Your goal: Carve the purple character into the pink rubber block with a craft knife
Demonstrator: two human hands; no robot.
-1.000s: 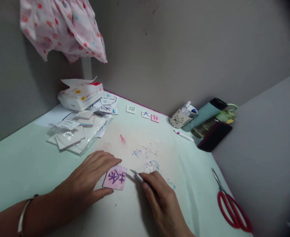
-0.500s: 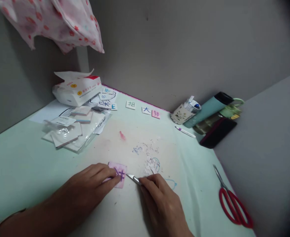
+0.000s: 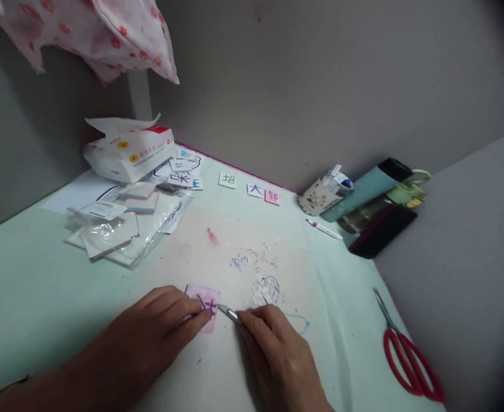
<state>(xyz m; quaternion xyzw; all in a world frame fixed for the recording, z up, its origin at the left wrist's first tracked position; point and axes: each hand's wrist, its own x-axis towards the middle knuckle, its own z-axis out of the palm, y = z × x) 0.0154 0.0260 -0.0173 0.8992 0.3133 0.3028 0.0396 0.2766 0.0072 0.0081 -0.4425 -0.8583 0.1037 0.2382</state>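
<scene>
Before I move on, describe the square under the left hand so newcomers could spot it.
On the green table, find the left hand in front. That hand partly covers a purple-marked pink square at the tip of a knife. Unlike the other pink square, farther back, it lies under a hand.

Dim, flat indoor light washes over a pale green tabletop (image 3: 32, 274) and dull grey walls (image 3: 243, 103), with heavier gloom at upper left. A soft-edged shadow lies along the left side of the right hand (image 3: 275, 349), and the left forearm (image 3: 101, 355) sinks into murky tones. Faint glare catches clear plastic packets (image 3: 113, 229). Fine marks on the pink tile (image 3: 209, 294) and printed lettering look soft. Wide-angle distortion slants the walls; dark vignetting swallows the upper-right corner.
</scene>
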